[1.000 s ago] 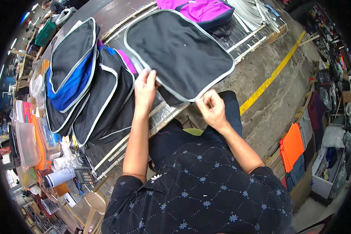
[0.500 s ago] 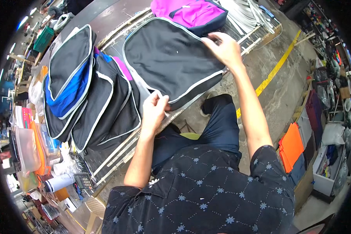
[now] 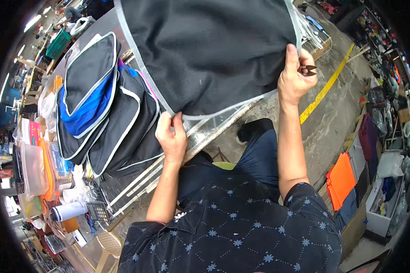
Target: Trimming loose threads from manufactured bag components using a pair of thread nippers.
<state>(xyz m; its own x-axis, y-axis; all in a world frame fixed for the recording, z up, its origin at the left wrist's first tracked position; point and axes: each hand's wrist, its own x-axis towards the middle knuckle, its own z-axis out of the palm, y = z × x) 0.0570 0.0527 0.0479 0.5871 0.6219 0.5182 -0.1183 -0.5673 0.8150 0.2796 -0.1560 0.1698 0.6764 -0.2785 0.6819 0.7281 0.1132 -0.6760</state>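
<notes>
Cloth [image 3: 214, 59] over worktable [image 3: 118, 180] — concrete floor [image 3: 319, 141], yellow line [image 3: 327, 83].

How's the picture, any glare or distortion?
In the head view, corners go black and fisheye bending grows toward the rim; a lamp upper left washes out; pale glare lies on the tabletop beside the left hand; the black panel shows faint sheen.

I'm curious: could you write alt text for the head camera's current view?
A person's left hand pinches the lower-left corner of a large black fabric panel with grey edging while the right hand, a small dark pointed object jutting from it, grips the right edge. Black and blue grey-edged fabric pieces lie piled at left on a dark worktable.
</notes>
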